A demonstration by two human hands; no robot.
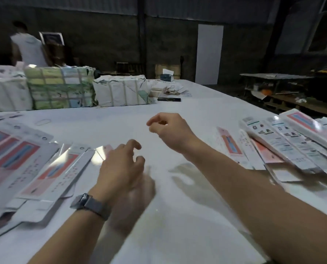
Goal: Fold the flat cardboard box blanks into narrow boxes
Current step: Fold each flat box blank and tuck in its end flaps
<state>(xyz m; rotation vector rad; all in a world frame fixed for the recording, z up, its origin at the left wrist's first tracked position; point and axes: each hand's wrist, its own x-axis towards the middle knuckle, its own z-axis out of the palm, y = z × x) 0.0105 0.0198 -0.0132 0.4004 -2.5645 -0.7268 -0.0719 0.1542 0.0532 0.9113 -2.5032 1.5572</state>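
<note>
Both hands, left (120, 164) and right (170, 128), hover loosely curled, empty, over the white table (178, 216).

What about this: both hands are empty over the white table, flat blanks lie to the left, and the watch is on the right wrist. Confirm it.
Wrong on the watch: the head view shows it on the left wrist. The rest stands: the left hand and right hand hold nothing over the white table, with flat blanks to the left.
</note>
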